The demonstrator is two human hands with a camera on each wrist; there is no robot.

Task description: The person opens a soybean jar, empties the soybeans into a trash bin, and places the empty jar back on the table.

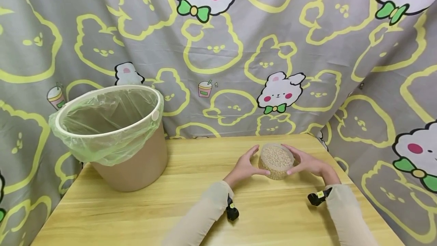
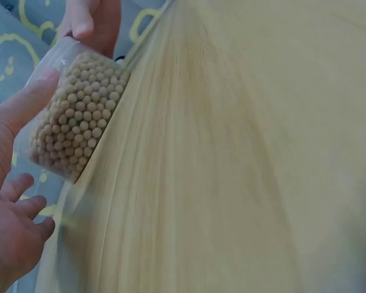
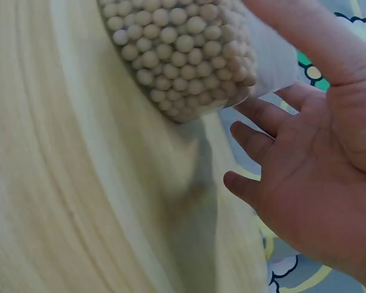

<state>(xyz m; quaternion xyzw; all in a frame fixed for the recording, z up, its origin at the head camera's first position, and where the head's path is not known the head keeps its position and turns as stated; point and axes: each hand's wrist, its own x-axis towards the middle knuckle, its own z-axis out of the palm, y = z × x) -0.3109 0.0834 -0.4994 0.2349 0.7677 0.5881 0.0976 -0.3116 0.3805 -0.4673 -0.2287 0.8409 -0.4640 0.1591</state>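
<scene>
A clear round tub of soybeans [image 1: 276, 161] is at the right of the wooden table, between both hands. The left hand [image 1: 243, 168] holds its left side, thumb in front on the wall. In the left wrist view that thumb crosses the tub's wall [image 2: 82, 113], while the lower fingers [image 2: 32, 207] spread away from it. From the other side the right hand [image 1: 308, 164] holds the tub, its thumb in front and a finger by the back rim. The right wrist view shows its lower fingers [image 3: 250, 140] apart from the tub. Whether the tub's base touches the table cannot be told.
A large beige bin [image 1: 133, 170] lined with a thin green bag [image 1: 112, 149] stands at the table's left. Patterned grey cloth [image 1: 218, 63] hangs behind the table and along its sides. Bare wooden tabletop [image 1: 198, 166] lies between the bin and the hands.
</scene>
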